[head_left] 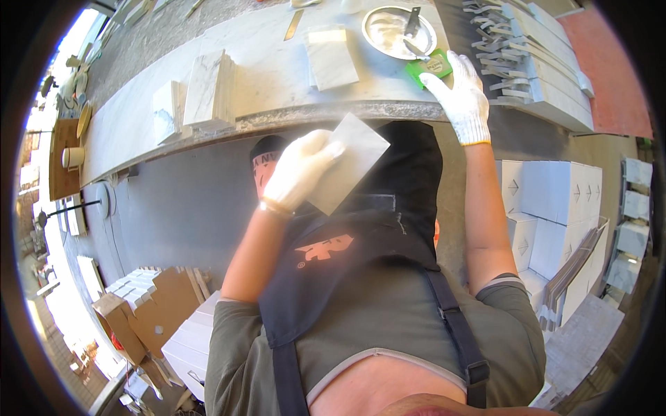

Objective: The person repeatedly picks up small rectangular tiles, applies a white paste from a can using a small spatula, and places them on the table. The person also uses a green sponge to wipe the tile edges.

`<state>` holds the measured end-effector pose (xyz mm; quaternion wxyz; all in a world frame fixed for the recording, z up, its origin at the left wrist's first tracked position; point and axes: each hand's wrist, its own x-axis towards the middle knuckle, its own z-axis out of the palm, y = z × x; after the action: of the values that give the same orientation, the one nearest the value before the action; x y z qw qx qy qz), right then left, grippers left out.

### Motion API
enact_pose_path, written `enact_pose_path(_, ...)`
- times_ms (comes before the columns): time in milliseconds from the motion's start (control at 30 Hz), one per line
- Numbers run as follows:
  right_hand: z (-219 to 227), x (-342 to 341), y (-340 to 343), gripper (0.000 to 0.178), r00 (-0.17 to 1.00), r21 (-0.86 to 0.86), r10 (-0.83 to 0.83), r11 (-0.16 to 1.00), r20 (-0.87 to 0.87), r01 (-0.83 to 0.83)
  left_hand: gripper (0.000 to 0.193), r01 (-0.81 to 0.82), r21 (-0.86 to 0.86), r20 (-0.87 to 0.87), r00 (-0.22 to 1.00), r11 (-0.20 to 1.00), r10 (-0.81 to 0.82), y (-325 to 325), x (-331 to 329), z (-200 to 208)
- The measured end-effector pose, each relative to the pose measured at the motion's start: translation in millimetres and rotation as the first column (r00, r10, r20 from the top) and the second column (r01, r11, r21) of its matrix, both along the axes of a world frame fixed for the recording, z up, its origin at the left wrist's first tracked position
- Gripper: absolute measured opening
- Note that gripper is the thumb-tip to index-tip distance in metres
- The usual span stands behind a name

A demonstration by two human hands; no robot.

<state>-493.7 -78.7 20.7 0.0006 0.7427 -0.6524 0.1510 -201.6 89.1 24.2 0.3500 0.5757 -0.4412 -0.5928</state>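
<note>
In front of my apron, my left hand (pixel 300 170), in a white knit glove, is closed on a pale marble tile (pixel 352 161), with the thumb across its face. The tile is tilted, one corner pointing away from me. At the far right of the bench, my gloved right hand (pixel 463 97) grips a flat green block (pixel 431 66) from its near and right sides, thumb apart from the fingers. Touching that block is a white bowl (pixel 367 43) of whitish paste, with a dark-handled spatula (pixel 412 24) standing in it.
The pale workbench (pixel 270 76) carries a stack of tiles (pixel 208 90), a smaller stack (pixel 166 111) and more tiles (pixel 331 59). Strapped white packages (pixel 548 76) stand to the right. White boxes (pixel 555 201) are beside my right arm, and a cardboard carton (pixel 163 305) is at lower left.
</note>
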Motion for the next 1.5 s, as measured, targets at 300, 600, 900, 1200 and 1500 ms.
enact_pose_path(300, -31, -11, -10, 0.072, 0.994, 0.017, 0.094, 0.996, -0.059, -0.093, 0.031, -0.111, 0.006, 0.027, 0.993, 0.994, 0.111, 5, 10, 19)
enact_pose_path(600, -2, -9, 2, 0.06, 0.986, 0.215, -0.005, 0.976, 0.169, -0.032, 0.032, -0.122, -0.058, 0.018, 0.992, 0.991, 0.123, 8, 12, 14)
enact_pose_path(900, -15, 8, -7, 0.063, 0.96, 0.203, -0.25, 0.954, 0.124, 0.222, 0.033, -0.127, -0.084, 0.098, 0.986, 0.988, 0.135, 18, 9, 26)
enact_pose_path(1200, 11, -9, 87, 0.074, 0.089, 0.099, -0.06, 0.833, 0.994, -0.545, 0.033, -0.101, -0.088, 0.045, 0.993, 0.991, 0.106, 17, 24, 19)
enact_pose_path(1500, 29, 96, 97, 0.064, 0.328, -0.021, 0.332, 0.73, 0.885, -0.683, 0.04, -0.01, -0.077, 0.145, 0.989, 0.997, 0.021, 27, 19, 24)
